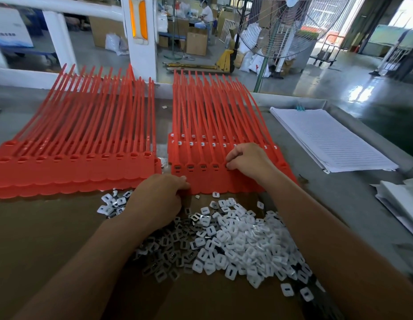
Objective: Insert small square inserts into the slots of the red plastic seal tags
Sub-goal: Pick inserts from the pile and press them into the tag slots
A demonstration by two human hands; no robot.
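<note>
Two stacks of red seal tag strips lie on the table, one at the left (74,167) with empty slots and one at the right (207,179). The front row of the right stack has dark inserts in its first slots (190,167). My right hand (247,161) has its fingertips curled down on a slot of that row; whether an insert is pinched there is hidden. My left hand (159,197) grips the front edge of the right stack. A heap of small white and metal square inserts (235,241) lies on brown cardboard (50,239) in front of me.
A stack of lined paper sheets (327,139) lies at the right. More white papers (401,199) sit at the far right edge. A standing fan (281,26) and a white post (140,38) rise beyond the table. A person sits far back.
</note>
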